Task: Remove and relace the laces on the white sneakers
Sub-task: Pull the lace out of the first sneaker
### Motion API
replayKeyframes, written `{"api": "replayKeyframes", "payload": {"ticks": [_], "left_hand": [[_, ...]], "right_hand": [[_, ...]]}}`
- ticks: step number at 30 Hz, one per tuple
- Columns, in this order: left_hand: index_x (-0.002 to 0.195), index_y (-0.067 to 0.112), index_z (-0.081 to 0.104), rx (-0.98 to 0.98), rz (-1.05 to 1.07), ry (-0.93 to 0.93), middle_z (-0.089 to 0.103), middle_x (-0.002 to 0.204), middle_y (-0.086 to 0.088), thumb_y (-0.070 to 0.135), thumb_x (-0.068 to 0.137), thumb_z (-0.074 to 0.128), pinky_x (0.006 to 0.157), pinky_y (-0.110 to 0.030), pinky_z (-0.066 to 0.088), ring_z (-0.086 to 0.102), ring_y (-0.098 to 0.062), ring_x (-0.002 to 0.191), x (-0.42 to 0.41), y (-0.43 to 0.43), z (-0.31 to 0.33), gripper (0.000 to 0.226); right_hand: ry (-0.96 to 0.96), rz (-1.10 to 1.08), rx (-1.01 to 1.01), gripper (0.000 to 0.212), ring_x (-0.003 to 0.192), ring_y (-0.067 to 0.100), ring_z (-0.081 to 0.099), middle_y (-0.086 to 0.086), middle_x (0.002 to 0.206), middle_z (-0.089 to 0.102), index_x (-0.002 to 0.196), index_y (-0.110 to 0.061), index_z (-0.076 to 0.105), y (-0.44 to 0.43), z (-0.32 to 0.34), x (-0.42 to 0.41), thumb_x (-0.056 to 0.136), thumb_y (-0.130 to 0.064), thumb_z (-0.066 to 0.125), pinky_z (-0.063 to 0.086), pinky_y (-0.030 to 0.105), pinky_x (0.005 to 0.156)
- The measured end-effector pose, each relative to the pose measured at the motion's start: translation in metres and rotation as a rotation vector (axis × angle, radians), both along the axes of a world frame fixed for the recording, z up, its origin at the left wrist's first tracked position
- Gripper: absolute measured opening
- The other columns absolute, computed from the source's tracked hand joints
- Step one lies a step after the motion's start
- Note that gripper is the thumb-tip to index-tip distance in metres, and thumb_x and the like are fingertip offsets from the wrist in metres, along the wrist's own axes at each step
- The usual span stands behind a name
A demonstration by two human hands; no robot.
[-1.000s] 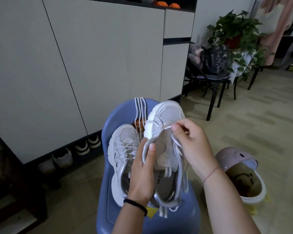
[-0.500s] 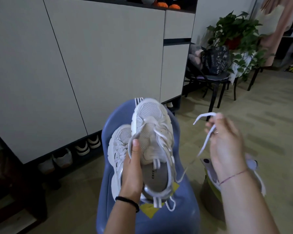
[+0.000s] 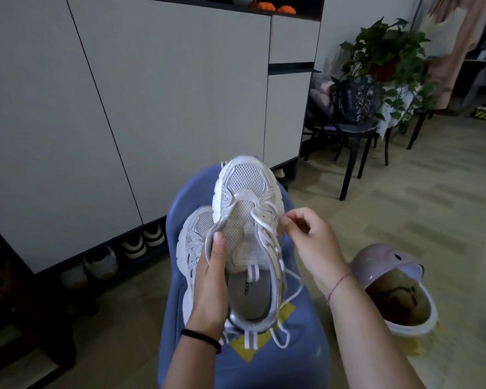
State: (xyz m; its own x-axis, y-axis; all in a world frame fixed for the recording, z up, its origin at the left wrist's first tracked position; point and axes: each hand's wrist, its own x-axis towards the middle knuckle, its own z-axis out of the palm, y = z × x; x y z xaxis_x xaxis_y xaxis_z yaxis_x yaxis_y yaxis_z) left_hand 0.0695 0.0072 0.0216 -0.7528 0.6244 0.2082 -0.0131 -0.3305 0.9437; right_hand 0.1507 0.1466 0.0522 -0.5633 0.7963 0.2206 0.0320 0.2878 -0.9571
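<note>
My left hand (image 3: 209,279) grips a white mesh sneaker (image 3: 246,192) by its left side and holds it toe-up above a blue chair (image 3: 300,346). Its white lace (image 3: 267,228) is partly pulled out, and loose ends hang down past the heel. My right hand (image 3: 306,237) is at the sneaker's right eyelets, with finger and thumb pinched at the lace. The second white sneaker (image 3: 192,242) lies laced on the chair seat, mostly hidden behind the held one and my left hand.
A pink lidded bin (image 3: 390,287) stands open on the floor to the right. White cabinets (image 3: 124,94) fill the left, with shoes (image 3: 141,242) under them. Black chairs (image 3: 348,136) and a potted plant (image 3: 387,51) stand at the back right.
My right hand had pulled a lace end out to the right; now it is back at the sneaker's eyelets. The held sneaker has shifted slightly right.
</note>
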Motion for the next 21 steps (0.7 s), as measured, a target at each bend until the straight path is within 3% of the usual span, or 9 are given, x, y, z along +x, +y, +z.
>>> {"api": "replayKeyframes", "payload": {"ticks": [4, 8, 14, 17, 19, 21], "left_hand": [[0.138, 0.030, 0.051, -0.004, -0.019, 0.014, 0.055, 0.139, 0.010, 0.083, 0.075, 0.049, 0.115, -0.044, 0.031, 0.046, -0.009, 0.133, 0.000, -0.001, 0.001, 0.082], [0.138, 0.029, 0.052, -0.001, -0.035, 0.018, 0.055, 0.140, 0.008, 0.081, 0.077, 0.050, 0.115, -0.045, 0.030, 0.046, -0.012, 0.134, 0.000, -0.002, 0.002, 0.080], [0.138, 0.031, 0.051, -0.030, -0.042, 0.023, 0.054, 0.140, 0.010, 0.083, 0.076, 0.048, 0.115, -0.045, 0.030, 0.046, -0.010, 0.134, -0.001, -0.001, 0.000, 0.081], [0.137, 0.033, 0.053, -0.042, -0.012, 0.034, 0.055, 0.139, 0.012, 0.083, 0.075, 0.048, 0.115, -0.044, 0.031, 0.046, -0.008, 0.133, 0.001, 0.000, -0.003, 0.079], [0.137, 0.033, 0.053, -0.048, -0.006, 0.040, 0.054, 0.140, 0.012, 0.083, 0.075, 0.048, 0.115, -0.045, 0.031, 0.045, -0.008, 0.134, 0.002, 0.001, -0.003, 0.079], [0.138, 0.032, 0.052, -0.039, -0.015, 0.037, 0.054, 0.140, 0.012, 0.082, 0.076, 0.048, 0.115, -0.044, 0.031, 0.045, -0.008, 0.134, 0.003, 0.002, -0.003, 0.079]], "right_hand": [[0.072, 0.053, 0.026, 0.004, 0.075, 0.001, 0.058, -0.007, 0.081, 0.064, 0.088, -0.021, 0.063, 0.000, 0.001, -0.004, 0.091, -0.023, 0.062, 0.046, 0.013, 0.070], [0.035, 0.045, 0.093, 0.016, 0.073, 0.009, 0.055, -0.001, 0.078, 0.061, 0.083, -0.015, 0.061, 0.002, 0.001, -0.005, 0.090, -0.029, 0.062, 0.045, 0.018, 0.069], [-0.031, 0.061, 0.167, 0.021, 0.069, 0.006, 0.054, -0.001, 0.075, 0.060, 0.082, -0.011, 0.058, 0.002, 0.008, -0.004, 0.097, -0.025, 0.051, 0.043, 0.019, 0.067], [0.104, 0.055, 0.041, 0.020, 0.061, 0.011, 0.053, -0.002, 0.068, 0.058, 0.081, -0.008, 0.052, 0.005, 0.013, -0.001, 0.099, -0.013, 0.045, 0.045, 0.020, 0.061], [0.158, 0.090, -0.079, 0.020, 0.048, 0.009, 0.035, -0.001, 0.061, 0.047, 0.080, -0.009, 0.046, 0.005, 0.016, 0.000, 0.100, -0.010, 0.042, 0.033, 0.020, 0.049], [0.098, 0.077, -0.133, 0.018, 0.046, 0.008, 0.030, -0.004, 0.058, 0.044, 0.082, -0.012, 0.048, 0.005, 0.019, 0.001, 0.100, -0.015, 0.044, 0.027, 0.022, 0.048]]}}
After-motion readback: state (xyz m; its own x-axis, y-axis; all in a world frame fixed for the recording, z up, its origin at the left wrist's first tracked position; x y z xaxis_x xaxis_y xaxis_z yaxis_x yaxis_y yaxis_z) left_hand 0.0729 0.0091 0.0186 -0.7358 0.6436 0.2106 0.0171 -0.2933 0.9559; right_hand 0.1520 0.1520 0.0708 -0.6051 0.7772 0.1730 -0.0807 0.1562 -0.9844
